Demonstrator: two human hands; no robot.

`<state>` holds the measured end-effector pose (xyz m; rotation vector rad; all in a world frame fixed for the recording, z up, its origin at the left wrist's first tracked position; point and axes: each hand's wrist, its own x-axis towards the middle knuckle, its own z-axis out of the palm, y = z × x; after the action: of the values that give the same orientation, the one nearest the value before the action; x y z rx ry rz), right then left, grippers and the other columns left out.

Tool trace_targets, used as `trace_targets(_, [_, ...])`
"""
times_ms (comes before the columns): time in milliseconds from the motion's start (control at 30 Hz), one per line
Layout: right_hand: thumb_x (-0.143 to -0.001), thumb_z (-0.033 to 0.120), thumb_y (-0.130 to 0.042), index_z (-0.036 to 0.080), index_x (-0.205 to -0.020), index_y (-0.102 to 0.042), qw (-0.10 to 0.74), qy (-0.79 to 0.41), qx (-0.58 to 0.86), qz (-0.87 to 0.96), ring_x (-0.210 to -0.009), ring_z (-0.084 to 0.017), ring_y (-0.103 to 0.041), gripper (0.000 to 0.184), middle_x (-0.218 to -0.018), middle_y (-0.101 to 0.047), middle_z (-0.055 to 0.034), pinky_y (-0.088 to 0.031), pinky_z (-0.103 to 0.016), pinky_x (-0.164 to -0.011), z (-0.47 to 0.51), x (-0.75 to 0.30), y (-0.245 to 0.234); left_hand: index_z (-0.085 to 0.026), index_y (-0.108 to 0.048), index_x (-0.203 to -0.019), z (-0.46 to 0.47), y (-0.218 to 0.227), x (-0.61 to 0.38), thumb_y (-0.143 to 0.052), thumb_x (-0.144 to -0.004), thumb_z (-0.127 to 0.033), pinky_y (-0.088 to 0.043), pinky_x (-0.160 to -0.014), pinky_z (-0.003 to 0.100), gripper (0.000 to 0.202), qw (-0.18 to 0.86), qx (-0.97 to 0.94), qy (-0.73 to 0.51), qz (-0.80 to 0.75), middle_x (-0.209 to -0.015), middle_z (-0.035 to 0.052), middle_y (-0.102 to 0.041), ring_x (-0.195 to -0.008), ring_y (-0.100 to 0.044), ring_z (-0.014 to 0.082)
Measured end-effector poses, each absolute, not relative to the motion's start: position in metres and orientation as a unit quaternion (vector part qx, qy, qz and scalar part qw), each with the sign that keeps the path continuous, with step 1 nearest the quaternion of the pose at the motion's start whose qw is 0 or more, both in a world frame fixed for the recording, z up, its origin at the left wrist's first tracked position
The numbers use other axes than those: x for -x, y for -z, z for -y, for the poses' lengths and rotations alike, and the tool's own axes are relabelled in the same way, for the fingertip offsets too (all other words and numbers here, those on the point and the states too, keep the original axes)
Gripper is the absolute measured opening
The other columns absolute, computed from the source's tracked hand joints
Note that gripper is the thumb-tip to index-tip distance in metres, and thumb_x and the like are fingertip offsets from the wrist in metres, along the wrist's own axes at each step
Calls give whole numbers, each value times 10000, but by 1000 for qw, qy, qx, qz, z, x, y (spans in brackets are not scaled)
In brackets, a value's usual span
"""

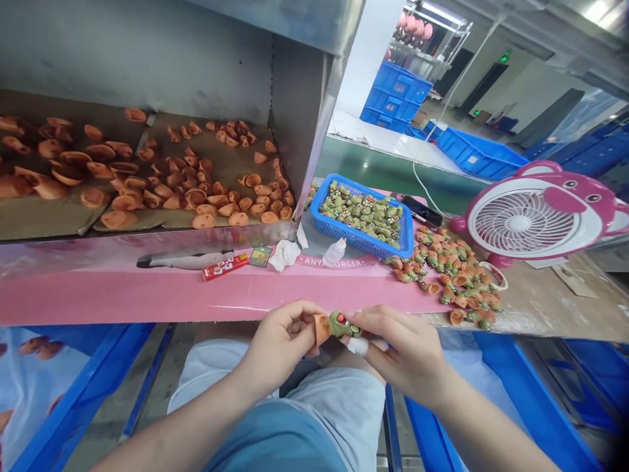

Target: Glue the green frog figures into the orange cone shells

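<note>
Above my lap, just off the table's front edge, my left hand [289,334] pinches a small orange cup-shaped piece [322,329]. My right hand [398,344] grips a green figure head [343,324] with red and dark markings, and white tape wraps one finger. The two pieces meet end to end; whether they are joined I cannot tell. Beyond them a blue basket [322,226] holds many green heads. To its right lies a heap of green heads with orange pieces on them [457,275]. A small white squeeze bottle [335,252] lies in front of the basket.
At left, a metal booth [309,131] has many loose orange pieces [181,180] on its cardboard floor. A pink fan [531,223] stands at right, beside a dark phone [420,211]. Crumpled tissue [284,255] and a red packet [225,267] lie on the pink table [171,298]. Blue crates flank my legs.
</note>
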<state>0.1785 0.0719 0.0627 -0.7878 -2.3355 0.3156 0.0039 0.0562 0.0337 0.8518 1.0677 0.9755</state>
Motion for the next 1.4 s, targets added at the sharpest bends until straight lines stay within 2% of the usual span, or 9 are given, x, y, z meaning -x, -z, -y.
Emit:
trace_targets(433, [-774,34,-434,118,-1006,-529,246,-19,273,930,-681,-140,-568,265,-779,-607,-77,-449,-231,-539,-70,-171,-60,-128,-545,-701,-59,-33,-2,-512,-701,-140,-396,-456,167,36,668,-414,-420,-455,-523,-58,-510,-464,-459,52])
trace_targets(733, [-736,-2,-430,148,-1005,-522,277,-76,293,912,-715,-137,-560,321,-799,-588,-68,-472,-236,-603,-72,-172,-49,-144,-534,-704,-62,-26,-5,-514,-700,-164,-393,-474,193,28,656,-431,-415,-461,-551,-46,-513,-490,-466,71])
trace_targets(1067, [-763,68,-481,161,-1011,-527,280,-90,308,905,-727,-138,-584,269,-813,-603,-63,-480,-232,-608,-70,-177,-47,-147,-553,-691,-61,-25,-5,-487,-691,-111,-399,-522,202,75,654,-448,-417,-445,-554,-44,-519,-519,-477,79])
trace_targets(1400, [-733,17,-499,165,-1073,-513,312,-84,292,900,-744,-144,-575,371,-848,-600,-75,-493,-255,-611,-65,-185,-49,-143,-569,-846,-57,-27,2,-546,-737,-193,-434,-554,230,122,751,-385,-424,-327,-628,-15,-575,-556,-520,93])
